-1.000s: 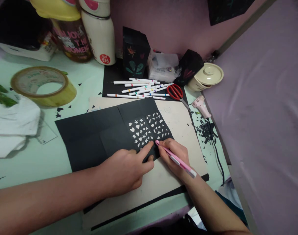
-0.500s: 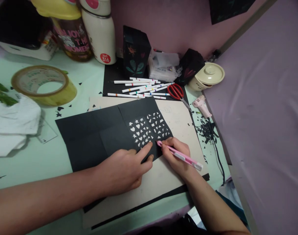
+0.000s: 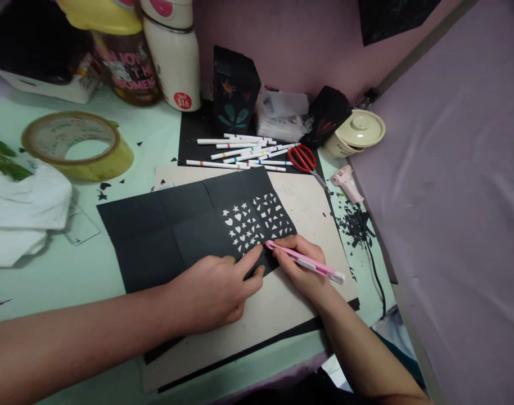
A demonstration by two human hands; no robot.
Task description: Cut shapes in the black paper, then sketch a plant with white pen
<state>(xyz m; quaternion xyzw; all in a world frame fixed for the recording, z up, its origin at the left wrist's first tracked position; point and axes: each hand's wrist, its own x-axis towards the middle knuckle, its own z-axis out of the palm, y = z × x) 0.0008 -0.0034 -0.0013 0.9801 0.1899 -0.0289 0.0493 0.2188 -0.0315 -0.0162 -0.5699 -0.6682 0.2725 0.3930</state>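
A sheet of black paper (image 3: 151,242) with fold creases lies on a pale board (image 3: 311,208). Stars, hearts, triangles and other small shapes are cut through its right part. My left hand (image 3: 219,289) presses on the paper just below the cut-outs, index finger and thumb stretched out and apart. In my right hand (image 3: 301,261) is a pink craft knife (image 3: 301,259), pinched near its front end. Its tip meets the paper close to my left index fingertip; the blade itself is too small to make out.
Behind the paper lie white markers (image 3: 240,152) and red-handled scissors (image 3: 303,159). Black paper scraps (image 3: 354,225) are heaped at the right, near a pink glue gun (image 3: 347,183). A tape roll (image 3: 77,145), a white bottle (image 3: 172,62) and white tissue (image 3: 27,214) stand or lie leftward.
My right hand has shifted slightly left with the craft knife, bringing its tip nearer my left index finger. My left hand stays in place on the paper.
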